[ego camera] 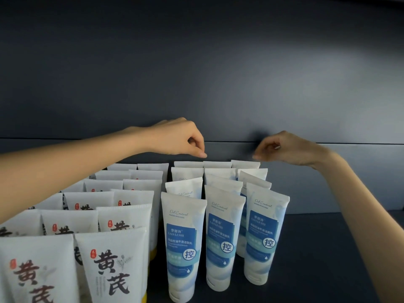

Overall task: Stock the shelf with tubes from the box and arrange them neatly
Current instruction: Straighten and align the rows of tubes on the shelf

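White-and-blue tubes stand cap-down in three columns on the dark shelf. My left hand hovers over the back row, fingers curled and fingertips together just above the rear left tube. My right hand, slightly blurred, hangs with curled fingers just above the rear right tube. Neither hand visibly holds a tube. The box is out of view.
Several rows of white tubes with black and red characters fill the shelf's left side, right beside the blue ones. The dark back wall rises behind. Bare shelf surface lies to the right of the blue tubes.
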A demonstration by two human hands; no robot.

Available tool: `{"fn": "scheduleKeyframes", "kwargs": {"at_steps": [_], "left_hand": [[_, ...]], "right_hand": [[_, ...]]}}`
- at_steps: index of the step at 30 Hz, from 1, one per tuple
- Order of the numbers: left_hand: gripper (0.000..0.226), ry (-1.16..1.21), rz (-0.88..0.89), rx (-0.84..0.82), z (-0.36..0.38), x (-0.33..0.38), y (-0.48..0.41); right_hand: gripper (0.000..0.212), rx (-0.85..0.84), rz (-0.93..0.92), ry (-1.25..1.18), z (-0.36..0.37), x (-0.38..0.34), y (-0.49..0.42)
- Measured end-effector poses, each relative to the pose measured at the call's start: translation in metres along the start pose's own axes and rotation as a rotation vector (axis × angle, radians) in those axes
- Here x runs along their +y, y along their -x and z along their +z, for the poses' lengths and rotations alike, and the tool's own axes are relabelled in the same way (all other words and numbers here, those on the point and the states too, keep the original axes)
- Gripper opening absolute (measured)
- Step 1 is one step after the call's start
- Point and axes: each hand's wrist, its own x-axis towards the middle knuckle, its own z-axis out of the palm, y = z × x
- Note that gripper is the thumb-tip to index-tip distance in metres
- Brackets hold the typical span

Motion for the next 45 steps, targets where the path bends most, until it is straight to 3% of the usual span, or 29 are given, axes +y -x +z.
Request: {"fn": "scheduleKeyframes", "kwargs": {"at_steps": [7,16,26,32,37,41,45], "left_hand": [[0.014,-0.052,0.000,-0.012,0.012,0.016,-0.015],[0.015,-0.124,0.013,-0.013,0.019,0.022,-0.016],[0.014,-0.111,0.015,-0.035,0.019,0.025,-0.017],[0.015,-0.105,0.014,-0.024,0.014,0.026,-0.012],[0.023,-0.073,0.018,0.051,-0.014,0.030,0.007],[0.028,0.073,0.117,-0.138,-0.046,0.037,0.031],[0.030,0.044,0.072,-0.315,-0.050,0.041,0.049]], "right_hand": [[0.001,-0.052,0.064,0.019,0.004,0.007,-0.003],[0.022,-0.047,-0.012,0.065,0.005,0.010,-0.007],[0.024,-0.037,-0.005,0.068,0.005,0.009,-0.007],[0.003,-0.057,0.040,0.128,0.002,0.002,-0.001],[0.016,0.038,-0.069,0.207,-0.008,-0.029,0.009],[0.035,-0.211,-0.195,0.035,-0.002,-0.065,0.026],[0.045,-0.356,-0.227,0.163,0.014,-0.079,0.027]]}}
